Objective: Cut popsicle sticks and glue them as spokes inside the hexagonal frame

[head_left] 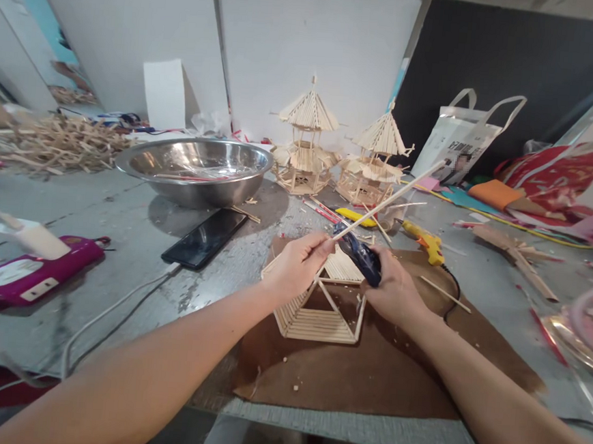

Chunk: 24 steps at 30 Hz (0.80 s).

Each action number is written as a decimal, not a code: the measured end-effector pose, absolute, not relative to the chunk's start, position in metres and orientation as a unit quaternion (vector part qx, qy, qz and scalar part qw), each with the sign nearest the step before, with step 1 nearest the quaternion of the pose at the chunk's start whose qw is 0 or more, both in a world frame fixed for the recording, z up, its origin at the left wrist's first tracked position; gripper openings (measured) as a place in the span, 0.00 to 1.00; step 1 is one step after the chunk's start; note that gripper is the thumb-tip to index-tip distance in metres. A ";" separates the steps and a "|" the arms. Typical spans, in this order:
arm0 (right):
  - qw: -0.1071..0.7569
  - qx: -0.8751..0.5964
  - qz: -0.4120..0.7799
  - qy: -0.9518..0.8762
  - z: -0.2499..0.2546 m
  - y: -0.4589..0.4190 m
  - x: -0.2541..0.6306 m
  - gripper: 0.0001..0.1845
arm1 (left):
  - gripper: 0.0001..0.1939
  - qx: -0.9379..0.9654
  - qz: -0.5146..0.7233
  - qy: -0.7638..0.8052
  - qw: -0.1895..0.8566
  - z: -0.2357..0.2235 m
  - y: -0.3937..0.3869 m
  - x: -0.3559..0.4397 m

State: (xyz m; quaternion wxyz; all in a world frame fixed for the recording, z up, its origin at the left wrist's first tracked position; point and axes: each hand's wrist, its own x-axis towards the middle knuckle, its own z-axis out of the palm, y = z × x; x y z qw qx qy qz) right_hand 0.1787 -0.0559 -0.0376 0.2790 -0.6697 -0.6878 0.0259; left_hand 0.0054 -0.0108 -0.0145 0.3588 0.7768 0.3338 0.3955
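My left hand (298, 263) pinches a long thin wooden stick (391, 198) that slants up to the right. My right hand (396, 291) is wrapped round a dark blue cutter tool (361, 256), its tip meeting the stick near my left fingers. Both hands hover over a flat hexagonal frame of glued sticks (320, 309) lying on a brown mat (367, 364).
Two finished stick pagodas (307, 144) (378, 163) stand at the back. A steel bowl (198, 166), a black phone (205, 237), a yellow glue gun (428, 245), a pink device (30, 273), a heap of sticks (56, 141) and a white bag (461, 142) surround the mat.
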 end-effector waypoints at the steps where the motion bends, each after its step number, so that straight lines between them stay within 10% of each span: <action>1: 0.276 -0.668 0.026 -0.691 -0.038 -0.056 0.179 0.28 | 0.15 0.782 0.391 0.329 0.356 -0.015 -0.011 0.006; 24: 0.249 -0.651 0.024 -0.717 -0.033 -0.061 0.174 0.27 | 0.11 0.820 0.336 0.314 0.340 -0.016 -0.010 0.009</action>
